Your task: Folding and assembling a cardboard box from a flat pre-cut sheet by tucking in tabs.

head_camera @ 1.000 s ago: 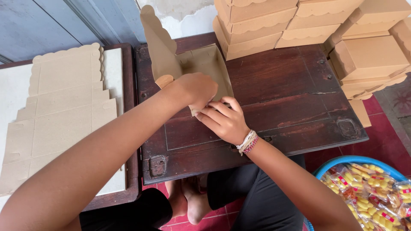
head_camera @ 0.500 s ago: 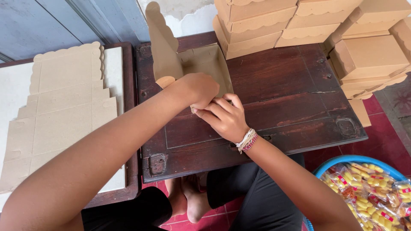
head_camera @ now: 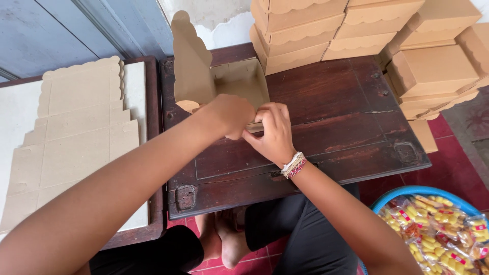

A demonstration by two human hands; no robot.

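Stacked finished brown cardboard boxes (head_camera: 326,30) crowd beyond my grip; both my left hand (head_camera: 232,114) and right hand (head_camera: 275,133) pinch the half-folded brown cardboard box (head_camera: 239,84) at its near wall.

I see a tan box (head_camera: 239,81) with a scalloped lid, on a dark reddish-brown table (head_camera: 331,117). Blue basin (head_camera: 407,193) holds yellow-and-red packets (head_camera: 448,239). White-and-red bracelet (head_camera: 294,165).

Soft even daylight, sharp, faint shadows

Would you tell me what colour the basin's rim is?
The basin rim is blue, clearest in the head view.
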